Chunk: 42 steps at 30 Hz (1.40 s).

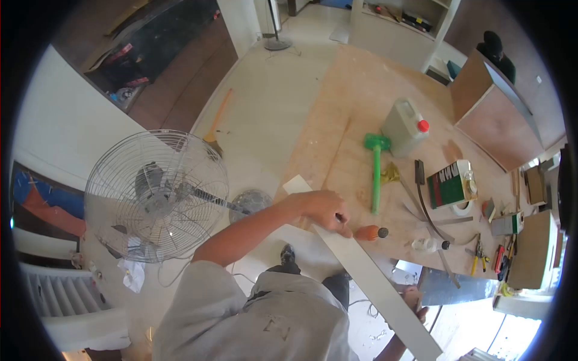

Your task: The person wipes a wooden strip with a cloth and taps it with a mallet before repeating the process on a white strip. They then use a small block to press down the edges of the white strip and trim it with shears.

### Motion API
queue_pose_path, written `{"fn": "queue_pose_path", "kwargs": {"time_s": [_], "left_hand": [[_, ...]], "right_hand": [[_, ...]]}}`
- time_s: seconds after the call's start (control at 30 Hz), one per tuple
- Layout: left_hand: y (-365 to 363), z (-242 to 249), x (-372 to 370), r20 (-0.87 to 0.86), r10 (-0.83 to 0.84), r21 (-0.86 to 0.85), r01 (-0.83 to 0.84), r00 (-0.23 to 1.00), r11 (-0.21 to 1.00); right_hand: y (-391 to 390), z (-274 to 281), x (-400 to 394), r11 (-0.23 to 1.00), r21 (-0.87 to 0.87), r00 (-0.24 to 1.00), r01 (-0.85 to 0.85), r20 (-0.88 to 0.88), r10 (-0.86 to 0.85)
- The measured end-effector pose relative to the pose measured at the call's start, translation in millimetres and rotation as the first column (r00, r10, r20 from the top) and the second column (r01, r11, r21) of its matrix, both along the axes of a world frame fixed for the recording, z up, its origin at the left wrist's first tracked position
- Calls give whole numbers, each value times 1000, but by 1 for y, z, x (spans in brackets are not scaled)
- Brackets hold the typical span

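A long white board (373, 289) runs diagonally from the worktable's edge down to the lower right, in front of my body. My left hand (328, 210) is closed in a fist over its upper part, fingertips at the board's surface; whatever it pinches is too small to make out. My right hand (414, 301) is wrapped round the board's right edge lower down, partly hidden beneath it. Just right of my left hand, a bottle of orange liquid (370, 233) lies on the wooden worktable (337, 144).
On the table are a green mallet (377, 174), a jerrycan (404, 129), a green-and-white tin (448, 183), a clear bottle (428, 245) and pliers (478, 256). A caged fan (158, 195) stands left. A person (497, 54) is behind a wooden box (497, 114).
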<state>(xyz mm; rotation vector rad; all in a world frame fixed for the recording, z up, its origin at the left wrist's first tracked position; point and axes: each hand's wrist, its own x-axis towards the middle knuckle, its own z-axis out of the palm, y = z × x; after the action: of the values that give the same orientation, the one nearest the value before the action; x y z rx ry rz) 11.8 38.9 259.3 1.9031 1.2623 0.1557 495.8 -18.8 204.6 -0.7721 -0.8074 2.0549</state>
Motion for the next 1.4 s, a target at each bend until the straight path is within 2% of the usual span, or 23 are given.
{"fn": "queue_pose_path", "kwargs": {"time_s": [0.07, 0.2, 0.27, 0.4, 0.43, 0.57, 0.67, 0.77, 0.8, 0.9, 1.0, 1.1, 1.2, 1.3, 1.33, 1.37, 1.4], "left_hand": [[9, -28, -16, 54, -41, -6, 41, 998, 999], [27, -67, -28, 77, -111, -23, 113, 991, 993], [36, -80, -36, 68, -112, -91, 118, 991, 989], [47, -85, -54, 124, -91, -243, 120, 988, 963], [46, -79, -56, 105, -80, -222, 102, 991, 970], [50, -27, -60, -31, -44, -65, 42, 999, 997], [54, 15, -62, -135, -53, 83, 65, 989, 994], [55, 55, -54, -287, -107, 227, 176, 952, 958], [55, 64, -51, -347, -121, 265, 220, 930, 939], [56, 75, -39, -468, -89, 233, 220, 879, 947], [54, 83, -27, -471, -56, 215, 176, 881, 961], [51, 92, -12, -485, 3, 292, 159, 874, 943], [47, 118, 5, -477, 32, 373, 169, 878, 912], [32, 173, 34, -442, 25, 472, 209, 897, 857], [27, 186, 40, -405, 21, 578, 238, 914, 781], [24, 204, 45, -365, 14, 679, 256, 931, 688], [16, 231, 57, -398, 5, 748, 321, 917, 581]], "right_hand": [[-30, 34, -45, 998, -67, 999, -2, 36, 4], [-58, 49, -78, 963, -247, 994, -109, -20, 107], [-61, 57, -97, 956, -267, 992, -125, -39, 119], [-55, 48, -96, 944, -244, 968, -221, 61, 242], [-51, 47, -93, 945, -224, 960, -240, 88, 265], [-39, 32, -83, 952, -105, 947, -288, 113, 299], [-20, 76, -88, 880, 27, 757, -473, 524, 391], [-15, 68, -74, 887, -61, 783, -458, 443, 436], [-18, 67, -75, 885, 2, 773, -465, 488, 406], [-23, 60, -74, 857, 78, 702, -509, 614, 361], [-23, 56, -72, 865, 64, 598, -497, 748, 288], [-25, 55, -72, 802, 161, 438, -576, 889, 136], [-24, 67, -64, 747, 153, 422, -647, 888, 184], [-23, 68, -49, 699, 206, 453, -685, 871, 187], [-23, 75, -45, 705, 239, 493, -668, 852, 178], [-28, 81, -43, 701, 334, 539, -629, 838, 85], [-32, 87, -41, 685, 425, 577, -592, 817, -8]]}}
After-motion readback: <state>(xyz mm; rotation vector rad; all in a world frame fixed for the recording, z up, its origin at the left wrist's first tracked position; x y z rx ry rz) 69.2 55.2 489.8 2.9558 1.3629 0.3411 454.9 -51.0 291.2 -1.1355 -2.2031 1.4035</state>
